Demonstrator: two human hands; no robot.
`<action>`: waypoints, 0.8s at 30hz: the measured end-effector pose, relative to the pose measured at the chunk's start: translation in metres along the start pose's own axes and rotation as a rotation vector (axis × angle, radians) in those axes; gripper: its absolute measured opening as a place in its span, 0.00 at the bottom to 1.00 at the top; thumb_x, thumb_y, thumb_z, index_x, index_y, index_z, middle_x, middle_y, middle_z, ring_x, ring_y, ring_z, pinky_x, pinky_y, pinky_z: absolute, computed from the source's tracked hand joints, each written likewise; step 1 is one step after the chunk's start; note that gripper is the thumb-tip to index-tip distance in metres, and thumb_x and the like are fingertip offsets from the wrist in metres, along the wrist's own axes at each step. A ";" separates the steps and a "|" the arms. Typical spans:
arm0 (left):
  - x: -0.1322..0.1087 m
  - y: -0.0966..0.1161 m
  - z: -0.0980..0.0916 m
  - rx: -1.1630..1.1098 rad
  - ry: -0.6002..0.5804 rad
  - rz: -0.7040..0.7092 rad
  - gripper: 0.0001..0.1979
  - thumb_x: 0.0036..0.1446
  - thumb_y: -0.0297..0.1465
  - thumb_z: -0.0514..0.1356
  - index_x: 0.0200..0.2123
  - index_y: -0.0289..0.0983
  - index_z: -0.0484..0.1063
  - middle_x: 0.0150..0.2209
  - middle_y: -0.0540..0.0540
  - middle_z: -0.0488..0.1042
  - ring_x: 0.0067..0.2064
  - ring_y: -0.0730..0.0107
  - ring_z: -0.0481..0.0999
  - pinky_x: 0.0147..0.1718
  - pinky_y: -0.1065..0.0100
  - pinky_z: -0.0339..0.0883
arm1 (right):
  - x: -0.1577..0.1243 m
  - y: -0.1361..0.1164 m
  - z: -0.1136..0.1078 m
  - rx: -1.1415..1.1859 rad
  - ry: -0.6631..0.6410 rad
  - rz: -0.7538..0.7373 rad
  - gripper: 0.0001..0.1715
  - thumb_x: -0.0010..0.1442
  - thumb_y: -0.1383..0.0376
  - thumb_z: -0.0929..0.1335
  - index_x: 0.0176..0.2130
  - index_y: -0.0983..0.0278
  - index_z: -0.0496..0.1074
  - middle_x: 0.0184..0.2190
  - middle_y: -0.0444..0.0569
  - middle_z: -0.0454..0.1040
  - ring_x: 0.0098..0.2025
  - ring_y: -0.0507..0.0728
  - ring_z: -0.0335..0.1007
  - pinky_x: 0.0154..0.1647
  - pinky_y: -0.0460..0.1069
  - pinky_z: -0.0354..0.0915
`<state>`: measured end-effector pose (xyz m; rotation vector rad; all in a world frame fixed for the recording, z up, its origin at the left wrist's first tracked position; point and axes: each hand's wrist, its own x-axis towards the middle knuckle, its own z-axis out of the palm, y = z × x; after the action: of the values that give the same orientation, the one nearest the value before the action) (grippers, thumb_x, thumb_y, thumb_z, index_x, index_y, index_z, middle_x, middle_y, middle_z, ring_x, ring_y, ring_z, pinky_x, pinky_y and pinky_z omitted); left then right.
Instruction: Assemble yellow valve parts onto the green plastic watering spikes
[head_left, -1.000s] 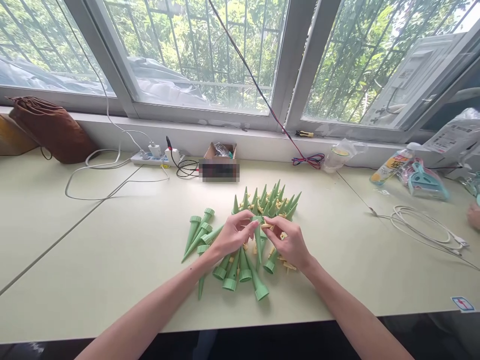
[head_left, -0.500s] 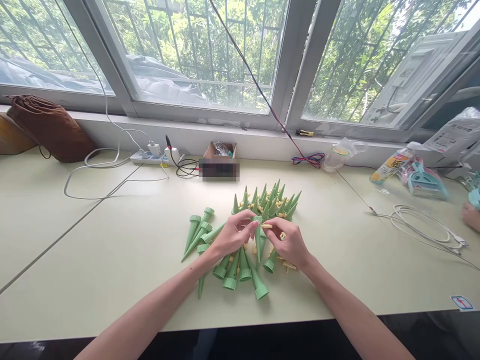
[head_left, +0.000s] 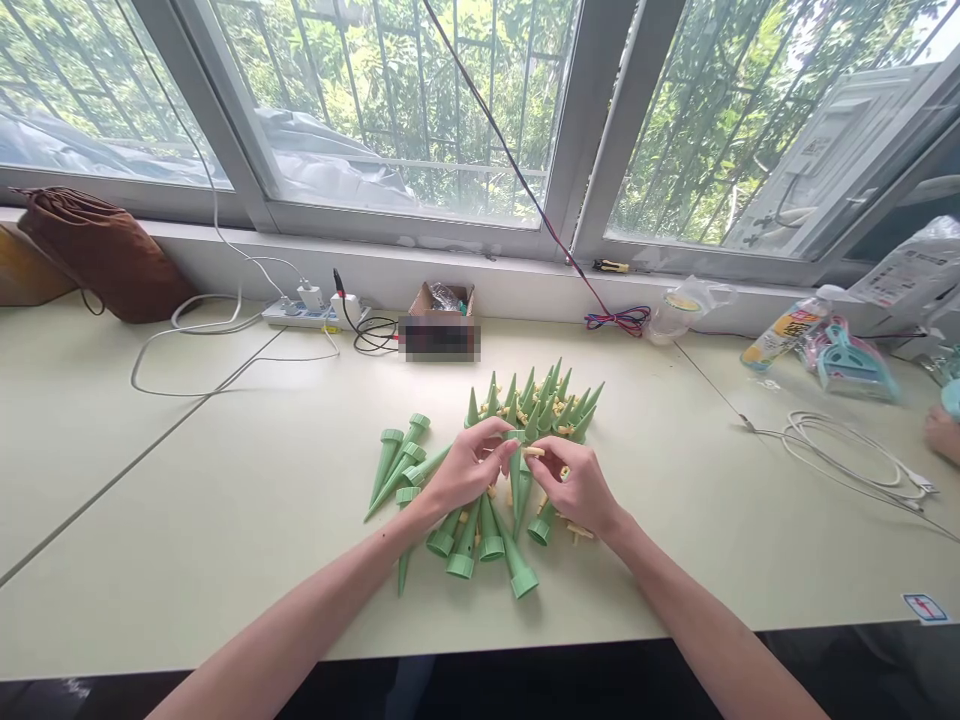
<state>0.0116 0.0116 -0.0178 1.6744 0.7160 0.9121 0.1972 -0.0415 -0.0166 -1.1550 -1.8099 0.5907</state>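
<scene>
My left hand [head_left: 471, 462] pinches a green plastic watering spike [head_left: 516, 480] near its capped top, with the point hanging down. In my right hand [head_left: 576, 482] is a small cream-coloured valve piece [head_left: 533, 452], held between thumb and finger against the spike's upper side. Behind both hands stands a cluster of green spikes [head_left: 551, 398], points up, with cream pieces among them. Several loose spikes [head_left: 460, 562] lie just in front of my hands, and more spikes [head_left: 388, 455] lie to the left. Some cream pieces [head_left: 577, 530] rest beside my right wrist.
Along the window sill are a brown drawstring bag [head_left: 105, 255], a power strip [head_left: 289, 314], a small cardboard box [head_left: 442, 300] and a bottle [head_left: 791, 328]. A white cable [head_left: 855, 455] lies coiled at the right. Another person's hand [head_left: 942, 434] shows at the right edge.
Both hands keep almost the same place and grip on the spike and the cream valve piece. The whole view has shifted very slightly.
</scene>
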 end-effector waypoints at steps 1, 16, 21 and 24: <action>0.000 0.000 0.000 0.000 0.007 -0.001 0.14 0.64 0.41 0.58 0.42 0.35 0.68 0.28 0.51 0.66 0.25 0.74 0.71 0.18 0.75 0.65 | 0.000 -0.001 0.000 0.007 -0.003 0.001 0.10 0.67 0.62 0.65 0.34 0.63 0.72 0.24 0.44 0.68 0.24 0.52 0.59 0.25 0.48 0.59; -0.002 0.002 0.001 0.117 -0.008 0.090 0.12 0.64 0.39 0.57 0.40 0.36 0.71 0.39 0.46 0.69 0.29 0.75 0.71 0.25 0.73 0.72 | 0.000 0.006 0.000 0.010 -0.014 0.025 0.18 0.70 0.59 0.61 0.30 0.63 0.70 0.22 0.43 0.65 0.23 0.51 0.55 0.24 0.48 0.55; -0.003 0.000 0.001 0.143 -0.009 0.117 0.11 0.64 0.38 0.57 0.40 0.36 0.71 0.41 0.44 0.70 0.31 0.73 0.72 0.27 0.72 0.73 | 0.000 0.009 0.000 0.006 -0.013 0.026 0.21 0.70 0.57 0.61 0.28 0.63 0.67 0.20 0.41 0.61 0.21 0.50 0.51 0.22 0.47 0.52; -0.003 -0.001 0.001 0.165 -0.003 0.138 0.10 0.65 0.37 0.57 0.40 0.36 0.72 0.42 0.44 0.70 0.32 0.73 0.72 0.29 0.72 0.73 | 0.000 0.010 0.000 0.006 -0.015 0.030 0.21 0.70 0.57 0.60 0.27 0.63 0.66 0.19 0.40 0.59 0.21 0.50 0.50 0.22 0.47 0.52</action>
<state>0.0108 0.0093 -0.0197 1.8903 0.6954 0.9679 0.2012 -0.0366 -0.0240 -1.1781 -1.8055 0.6233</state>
